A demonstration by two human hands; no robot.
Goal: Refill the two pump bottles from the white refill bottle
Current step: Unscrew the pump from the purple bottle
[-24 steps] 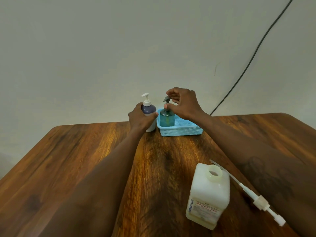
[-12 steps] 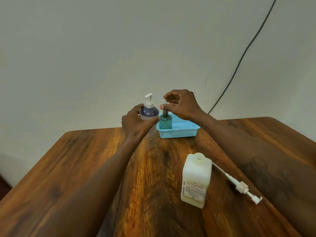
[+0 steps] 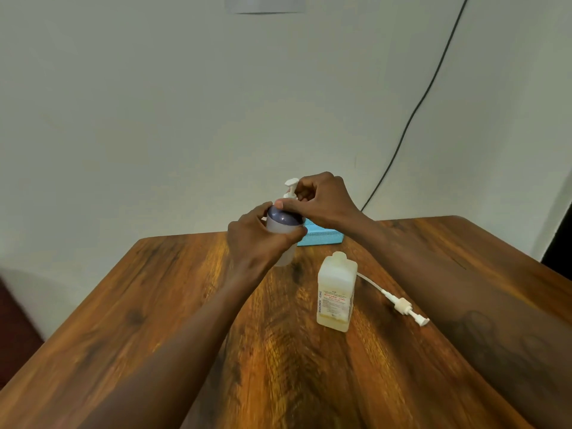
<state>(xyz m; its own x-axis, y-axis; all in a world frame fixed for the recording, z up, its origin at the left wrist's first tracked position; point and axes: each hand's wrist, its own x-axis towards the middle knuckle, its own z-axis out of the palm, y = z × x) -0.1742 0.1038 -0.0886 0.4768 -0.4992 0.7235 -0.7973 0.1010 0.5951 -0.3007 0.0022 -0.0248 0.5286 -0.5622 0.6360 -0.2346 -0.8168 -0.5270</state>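
Gripping the pump bottle (image 3: pixel 283 224) round its white lower body, the left hand (image 3: pixel 257 236) has fingers wrapped below the purple shoulder; whether the base touches the surface (image 3: pixel 154 305) cannot be told. The right hand (image 3: pixel 325 199) is curled over the top, thumb and fingers pinching the white pump head (image 3: pixel 291 184) near its collar. The white refill bottle (image 3: pixel 335 292) stands upright, neck uncapped, nearer the camera, apart from both hands. A detached pump (image 3: pixel 402 305) with long tube lies beside it. A blue basket (image 3: pixel 325 238) sits behind the hands.
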